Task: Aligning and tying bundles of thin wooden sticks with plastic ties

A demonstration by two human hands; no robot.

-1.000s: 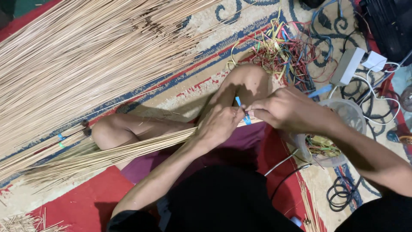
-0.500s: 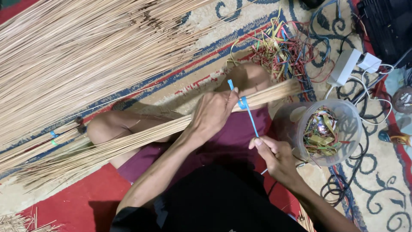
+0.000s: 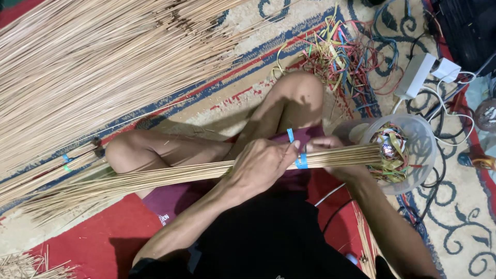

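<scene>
Left hand [image 3: 261, 165] clamped around stick bundle [image 3: 170, 175], thumb pressing blue tie [image 3: 299, 159] wrapped round it. Right hand [image 3: 330, 150] under the bundle just past the tie, fingers curled on the sticks; grip partly hidden. Bundle lies across the lap, its end over the tub [image 3: 421, 155] of coloured strips. Loose stick pile [image 3: 103, 62] on carpet [image 3: 237, 98], far-left corner.

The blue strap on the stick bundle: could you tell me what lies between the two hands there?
In the head view, the blue strap wraps the stick bundle right between the left hand and right hand; nothing else lies between them.
</scene>
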